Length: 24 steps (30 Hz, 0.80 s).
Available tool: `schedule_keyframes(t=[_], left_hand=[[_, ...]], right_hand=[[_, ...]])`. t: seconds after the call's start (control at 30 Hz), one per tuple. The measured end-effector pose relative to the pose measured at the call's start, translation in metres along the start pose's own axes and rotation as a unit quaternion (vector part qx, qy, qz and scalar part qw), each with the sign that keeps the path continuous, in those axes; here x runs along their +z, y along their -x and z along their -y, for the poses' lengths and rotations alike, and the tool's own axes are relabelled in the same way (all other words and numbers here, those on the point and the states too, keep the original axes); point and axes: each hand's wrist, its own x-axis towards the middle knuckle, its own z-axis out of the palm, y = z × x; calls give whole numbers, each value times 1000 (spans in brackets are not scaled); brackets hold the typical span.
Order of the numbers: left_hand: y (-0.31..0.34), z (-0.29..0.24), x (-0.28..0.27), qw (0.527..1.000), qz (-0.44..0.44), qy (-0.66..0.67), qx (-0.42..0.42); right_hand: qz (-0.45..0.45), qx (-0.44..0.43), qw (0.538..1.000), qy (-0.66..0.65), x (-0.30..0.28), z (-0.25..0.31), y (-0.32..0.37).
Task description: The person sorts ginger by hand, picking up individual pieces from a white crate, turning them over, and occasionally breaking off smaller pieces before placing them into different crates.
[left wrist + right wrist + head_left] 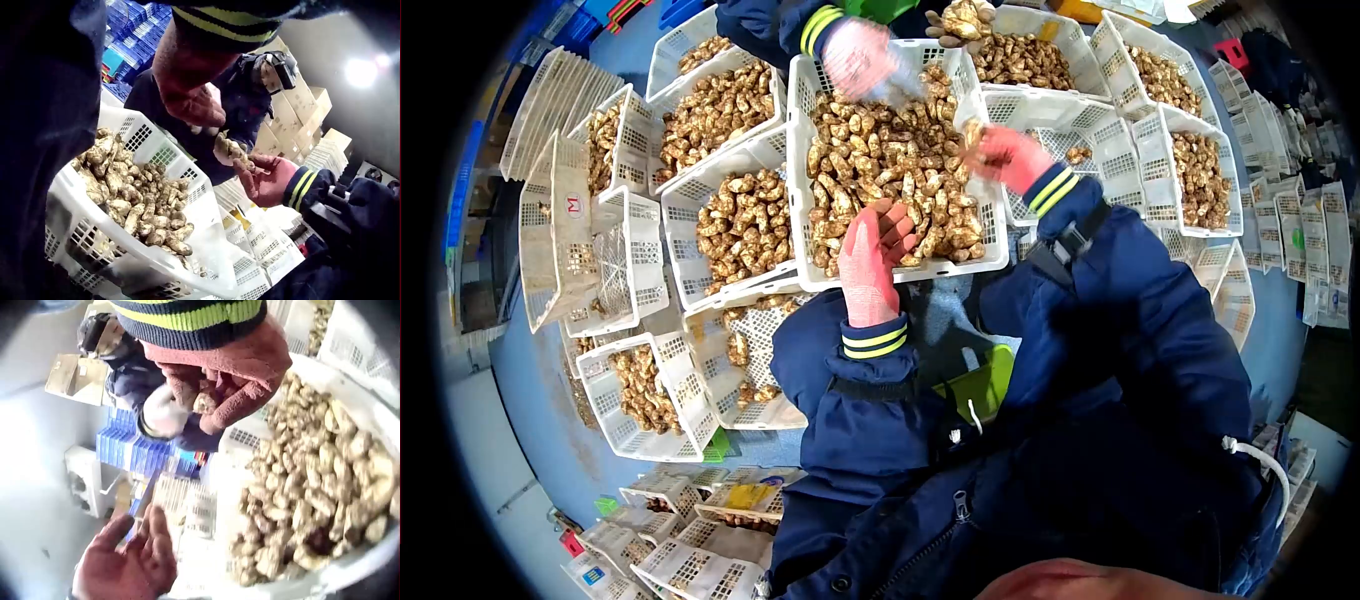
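Brown-and-cream knobbly pieces (880, 150) fill a white perforated crate (802, 215). Above its near edge, the left hand (874, 262) is turned palm up with loosely bent fingers, holding nothing; the right wrist view shows that empty palm (128, 562) too. At the crate's right side, the right hand (1012, 158) pinches one piece (973, 140) between thumb and fingers. The same piece (205, 403) shows in the right wrist view under the curled fingers of the right hand (231, 381). In the left wrist view, the right hand (270, 181) holds it beyond the left hand (187, 94).
Across the crate, another person's gloved hand (860, 58) is blurred over the pieces; their other hand (960, 22) holds a piece. More crates of pieces stand left (670, 205) and right (1235, 215). A nearly empty crate (1115, 165) sits right of the central one.
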Motion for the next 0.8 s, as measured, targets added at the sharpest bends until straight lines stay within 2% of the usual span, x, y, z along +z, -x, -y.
schedule_keyframes(t=[0.07, 0.13, 0.17, 0.2, 0.23, 0.27, 0.3, 0.33, 0.37, 0.4, 0.47, 0.53, 0.57, 0.6, 0.67, 0.7, 0.73, 0.77, 0.8], left_hand=[[2, -2, 2, 1000, -2, 3, -4], [3, -3, 2, 1000, -1, 3, -3], [3, -3, 2, 1000, 0, 2, 1], [3, -3, 3, 1000, 0, 1, 5], [3, -3, 3, 1000, 0, 3, 7], [3, -4, 3, 1000, -3, 4, 7], [3, -5, 4, 1000, 2, 8, 4], [4, -5, 3, 1000, 7, 12, 1], [3, -3, 2, 1000, 4, 13, 1], [3, -3, 2, 1000, 4, 11, 0], [2, -5, 1, 1000, -5, 18, -3], [4, -5, 0, 1000, -3, 16, -1], [3, -5, 2, 1000, -3, 12, 2], [3, -5, 4, 1000, -1, 7, 6], [3, -6, 3, 1000, -1, 10, 11], [3, -7, 3, 1000, -5, 16, 16], [4, -8, 2, 1000, -8, 22, 20], [2, -5, -1, 999, -10, 28, 23], [1, -6, -1, 999, -7, 29, 26]], right_hand=[[-103, -130, 974, -154, -21, 35, -28], [-124, -194, 962, -145, -44, 57, -41], [-159, -169, 972, 32, -59, 55, -60], [-189, -138, 950, 208, -69, 49, -74], [-217, -131, 876, 411, -39, 35, -61], [-161, 5, 824, 543, -26, 23, -66], [-50, -2, 693, 720, -10, 7, -54], [11, 16, 560, 828, 1, -14, -54], [56, 36, 532, 844, 9, -31, -53], [61, 6, 407, 911, 10, -56, -55], [47, -42, 345, 936, 6, -89, -60], [84, -44, 326, 941, -7, -94, -62], [92, -92, 323, 938, 0, -80, -47], [92, -39, 338, 936, 13, -66, -39], [67, -35, 469, 880, 14, -60, -39], [51, -71, 565, 820, 3, -63, -49], [77, -65, 688, 718, 23, -37, -30], [114, -38, 824, 554, 27, -30, -23], [145, -9, 920, 365, 28, -23, -17]])
